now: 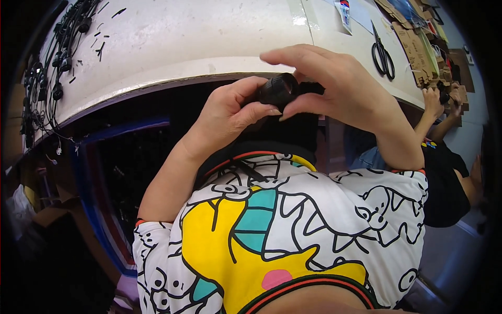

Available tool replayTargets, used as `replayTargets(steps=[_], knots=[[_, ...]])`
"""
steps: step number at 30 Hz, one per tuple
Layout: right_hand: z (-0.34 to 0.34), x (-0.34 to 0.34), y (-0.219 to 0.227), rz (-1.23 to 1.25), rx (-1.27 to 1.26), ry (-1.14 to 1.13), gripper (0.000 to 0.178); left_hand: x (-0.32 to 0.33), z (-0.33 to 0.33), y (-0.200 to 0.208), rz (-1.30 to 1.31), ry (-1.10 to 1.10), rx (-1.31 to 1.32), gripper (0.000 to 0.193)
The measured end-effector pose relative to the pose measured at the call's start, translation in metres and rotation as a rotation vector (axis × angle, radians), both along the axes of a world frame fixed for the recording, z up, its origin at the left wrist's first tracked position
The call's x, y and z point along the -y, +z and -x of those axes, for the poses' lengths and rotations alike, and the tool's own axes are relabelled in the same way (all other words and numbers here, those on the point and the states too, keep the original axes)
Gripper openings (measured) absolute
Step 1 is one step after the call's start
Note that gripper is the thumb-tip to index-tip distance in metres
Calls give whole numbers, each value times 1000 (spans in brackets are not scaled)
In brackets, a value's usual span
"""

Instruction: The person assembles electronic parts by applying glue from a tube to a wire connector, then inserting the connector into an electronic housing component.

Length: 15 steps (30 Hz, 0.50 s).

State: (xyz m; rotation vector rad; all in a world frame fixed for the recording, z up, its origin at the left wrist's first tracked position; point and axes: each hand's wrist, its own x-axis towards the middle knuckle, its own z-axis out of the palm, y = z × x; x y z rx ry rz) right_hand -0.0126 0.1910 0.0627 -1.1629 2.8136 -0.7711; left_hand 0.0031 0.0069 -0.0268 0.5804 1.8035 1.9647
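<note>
Just off the table's near edge, my left hand is closed round a short black cylindrical part, its thumb along the lower side. The open end of the part faces right and looks hollow. My right hand stands close on the right of it, thumb and fingers spread apart in a wide curve. No object shows between its fingers, and its thumb comes near the part's rim. What the part belongs to cannot be made out.
A white table stretches beyond my hands. Black cables with sockets lie at its left end beside small black scraps. Black-handled scissors, a small tube and cardboard lie at right. Another person's hands work at far right.
</note>
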Motion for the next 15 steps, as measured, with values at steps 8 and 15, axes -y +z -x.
replayTargets(steps=[8, 15], knots=[[2, 1, -10, 196, 36, -7, 33, 3, 5, 0, 208, 66, -122, 24], [-1, 0, 8, -38, 170, -52, 40, 2, -3, -6, 60, 134, -27, 18]])
